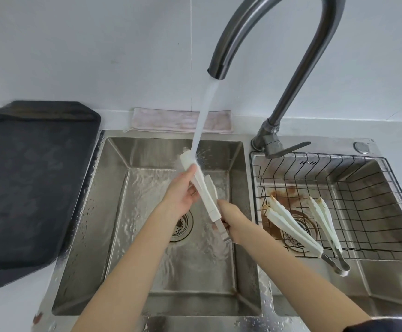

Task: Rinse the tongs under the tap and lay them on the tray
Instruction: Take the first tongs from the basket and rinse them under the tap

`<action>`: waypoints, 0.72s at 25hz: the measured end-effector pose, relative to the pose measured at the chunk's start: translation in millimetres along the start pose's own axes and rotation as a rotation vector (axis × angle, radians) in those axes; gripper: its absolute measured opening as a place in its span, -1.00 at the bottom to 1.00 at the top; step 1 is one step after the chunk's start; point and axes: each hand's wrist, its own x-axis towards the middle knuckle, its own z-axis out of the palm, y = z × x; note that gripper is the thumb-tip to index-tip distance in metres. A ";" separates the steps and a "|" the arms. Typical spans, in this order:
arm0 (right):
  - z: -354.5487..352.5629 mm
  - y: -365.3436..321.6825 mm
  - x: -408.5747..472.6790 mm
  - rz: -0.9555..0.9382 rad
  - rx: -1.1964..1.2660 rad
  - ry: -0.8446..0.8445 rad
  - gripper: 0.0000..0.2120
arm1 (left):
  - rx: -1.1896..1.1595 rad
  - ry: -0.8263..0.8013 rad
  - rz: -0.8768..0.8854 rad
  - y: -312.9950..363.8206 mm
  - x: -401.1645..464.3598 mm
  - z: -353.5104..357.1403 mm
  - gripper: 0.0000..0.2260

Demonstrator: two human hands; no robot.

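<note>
White tongs with a metal handle end are held over the left sink basin, tips up under the water stream from the tap. My left hand grips the upper white arm near the tips. My right hand holds the lower metal handle end. A dark tray lies on the counter to the left of the sink, with nothing on it.
A wire basket in the right basin holds two more white tongs, stained brown at the tips, with brown residue around them. A folded pinkish cloth lies behind the left basin. Water runs over the basin floor.
</note>
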 end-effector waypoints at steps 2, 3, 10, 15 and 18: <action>0.0 3.9 -0.5 0.006 -0.011 -0.028 -0.71 | -0.012 0.039 0.019 10.1 5.8 3.5 -0.72; -0.4 4.9 -1.7 0.006 0.003 -0.035 -0.71 | 0.006 0.044 0.045 15.8 8.0 4.2 -0.73; 0.7 -5.3 -8.3 -0.080 0.078 0.027 -0.70 | -0.125 -0.175 0.083 17.5 -2.2 4.7 -0.90; 0.5 -10.3 -10.0 -0.424 -0.016 0.266 -0.73 | -0.182 -0.108 0.015 5.1 -4.6 -6.8 -0.83; -1.4 -14.3 -16.7 -0.657 -0.069 0.325 -0.70 | -0.170 -0.079 -0.045 0.2 -2.5 -12.1 -0.83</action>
